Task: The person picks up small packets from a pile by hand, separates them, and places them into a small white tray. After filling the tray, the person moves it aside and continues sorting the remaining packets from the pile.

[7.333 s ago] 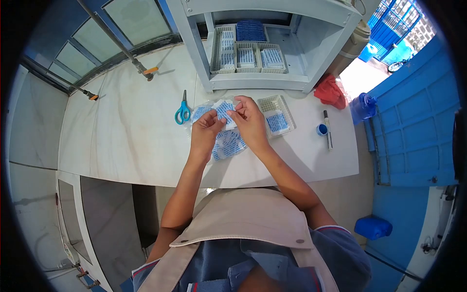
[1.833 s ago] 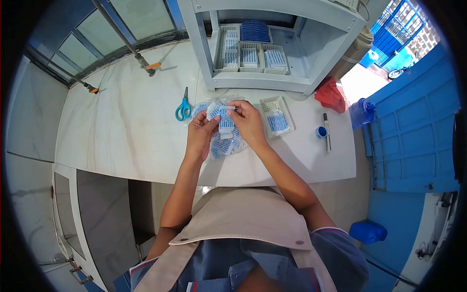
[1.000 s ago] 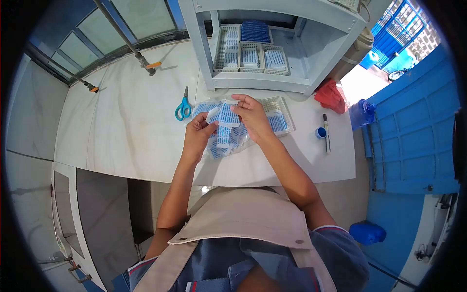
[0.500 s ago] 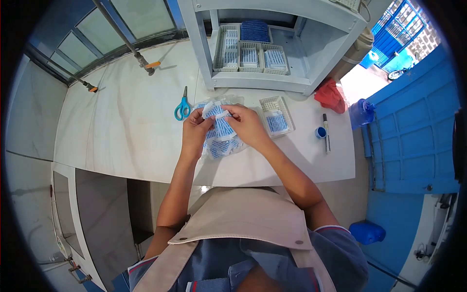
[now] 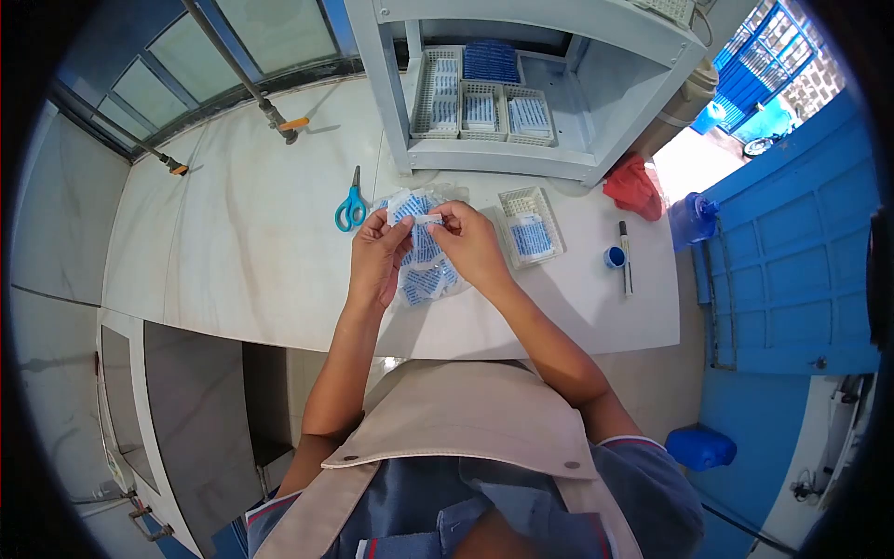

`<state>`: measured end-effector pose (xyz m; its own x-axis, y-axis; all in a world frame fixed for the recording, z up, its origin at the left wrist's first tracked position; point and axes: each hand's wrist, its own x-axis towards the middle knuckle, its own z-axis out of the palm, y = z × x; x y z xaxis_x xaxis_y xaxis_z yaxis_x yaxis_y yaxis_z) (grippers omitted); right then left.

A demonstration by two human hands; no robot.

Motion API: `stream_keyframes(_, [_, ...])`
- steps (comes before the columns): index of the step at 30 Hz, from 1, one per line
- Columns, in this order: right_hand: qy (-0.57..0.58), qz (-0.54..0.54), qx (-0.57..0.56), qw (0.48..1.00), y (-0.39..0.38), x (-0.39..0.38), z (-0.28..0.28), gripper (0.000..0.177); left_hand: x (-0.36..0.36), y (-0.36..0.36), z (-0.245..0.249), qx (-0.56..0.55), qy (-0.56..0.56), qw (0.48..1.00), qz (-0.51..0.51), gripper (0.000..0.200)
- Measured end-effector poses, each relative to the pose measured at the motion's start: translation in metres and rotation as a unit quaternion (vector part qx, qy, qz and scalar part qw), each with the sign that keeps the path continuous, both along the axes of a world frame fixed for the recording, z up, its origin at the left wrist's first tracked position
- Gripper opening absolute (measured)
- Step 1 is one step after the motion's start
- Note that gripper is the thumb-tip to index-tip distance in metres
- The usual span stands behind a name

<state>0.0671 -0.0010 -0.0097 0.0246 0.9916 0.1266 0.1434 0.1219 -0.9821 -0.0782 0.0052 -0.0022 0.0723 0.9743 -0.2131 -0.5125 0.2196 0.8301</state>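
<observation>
Packets (image 5: 408, 202) with blue print are showing between the two hands in the head view, above the near side of the counter (image 5: 233, 242). The left hand (image 5: 377, 252) is pinching them between thumb and fingers, its palm turned inward. The right hand (image 5: 467, 244) is pinching too, thumb and fingertips meeting at the other end of a narrow white strip (image 5: 426, 219) that is running from one hand to the other. Whether this strip is a packet's edge or a separate piece, one cannot tell; nor can the packets in the grip be counted.

Below and behind the hands, a clear bag (image 5: 452, 194) is lying on the counter, with more printed packets (image 5: 430, 282) heaped at it. Scissors (image 5: 351, 207) with teal handles are lying just left of the bag, blades pointing towards the shelf (image 5: 498, 158). A white basket (image 5: 524, 203) is standing just right of the right hand, holding printed packets (image 5: 532, 238) in its nearer part. Farther right, a small blue cup (image 5: 615, 257) is sitting just beside a marker (image 5: 625, 265). A red cloth (image 5: 633, 186) is lying near the shelf's right foot.
</observation>
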Motion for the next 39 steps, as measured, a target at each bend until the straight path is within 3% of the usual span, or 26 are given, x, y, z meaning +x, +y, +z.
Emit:
stream_keyframes(8, [0.101, 0.002, -0.033, 0.994, 0.002, 0.003, -0.011, 0.023, 0.005, -0.004, 0.003, 0.070, 0.099, 0.992, 0.038, 0.020])
stream_keyframes(14, [0.079, 0.030, -0.046, 0.995, 0.003, 0.014, -0.001, 0.025, 0.002, -0.004, 0.004, 0.060, 0.109, 0.992, 0.029, 0.021])
stream_keyframes(18, [-0.019, 0.036, 0.035, 0.999, 0.014, 0.021, 0.003, 0.026, 0.002, -0.004, 0.005, 0.057, 0.149, 0.987, -0.009, 0.020])
stream_keyframes(20, [-0.048, 0.054, 0.061, 0.996, 0.013, 0.019, 0.004, 0.027, 0.007, -0.005, 0.006, 0.053, 0.079, 0.995, 0.020, 0.019])
stream_keyframes(26, [-0.047, -0.012, 0.060, 0.997, -0.003, 0.000, 0.008, 0.032, 0.008, -0.002, -0.002, 0.073, 0.106, 0.987, 0.093, 0.015])
stream_keyframes(28, [0.012, -0.043, 0.038, 0.998, -0.002, -0.006, 0.004, 0.036, 0.011, -0.002, -0.001, 0.077, 0.102, 0.985, 0.116, 0.015])
stream_keyframes(32, [-0.016, -0.064, 0.053, 0.996, -0.006, -0.013, 0.001, 0.032, 0.017, 0.001, -0.007, 0.098, 0.115, 0.976, 0.155, 0.019])
stream_keyframes(34, [0.116, -0.029, -0.040, 0.992, -0.001, -0.014, -0.007, 0.026, 0.023, -0.002, -0.001, 0.106, 0.114, 0.975, 0.157, 0.019])
stream_keyframes(35, [0.114, -0.028, -0.035, 0.993, 0.001, -0.012, -0.011, 0.026, 0.026, -0.003, 0.002, 0.109, 0.116, 0.974, 0.159, 0.019])
stream_keyframes(37, [0.288, 0.016, -0.161, 0.944, 0.003, -0.006, -0.013, 0.022, 0.029, -0.003, 0.002, 0.115, 0.096, 0.975, 0.163, 0.019])
stream_keyframes(39, [0.327, 0.026, -0.204, 0.922, -0.001, -0.002, -0.009, 0.022, 0.029, -0.003, 0.001, 0.116, 0.078, 0.976, 0.167, 0.018])
